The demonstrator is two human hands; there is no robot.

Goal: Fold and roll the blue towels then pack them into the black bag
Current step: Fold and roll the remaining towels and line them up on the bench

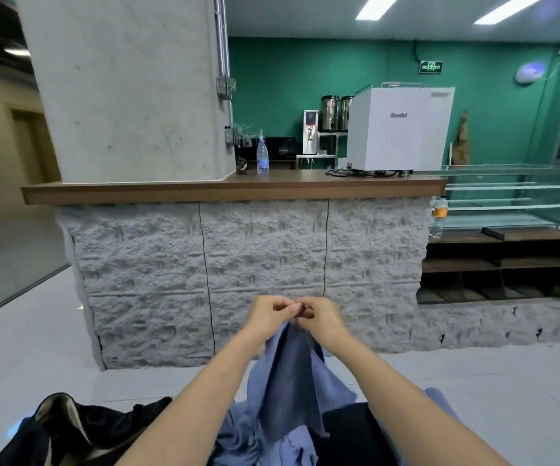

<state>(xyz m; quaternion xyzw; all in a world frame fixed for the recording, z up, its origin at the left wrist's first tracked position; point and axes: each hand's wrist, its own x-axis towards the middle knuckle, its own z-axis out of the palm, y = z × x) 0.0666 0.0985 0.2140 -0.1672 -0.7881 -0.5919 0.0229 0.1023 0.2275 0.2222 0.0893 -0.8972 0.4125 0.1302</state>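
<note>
A blue towel (288, 375) hangs in the air in front of me, held up by its top edge. My left hand (268, 316) and my right hand (322, 319) are close together at that edge, both pinching the cloth with curled fingers. Below, more blue towels (272, 445) lie in a loose heap on a dark surface. The black bag (80, 428) sits at the lower left with its mouth open and a pale lining showing.
A stone-faced counter (258, 274) with a wooden top (231, 188) stands straight ahead. On it are a water bottle (262, 156) and a white machine (396, 127). Wooden shelves (494, 264) are at the right. Pale floor tiles (473, 375) stretch around me.
</note>
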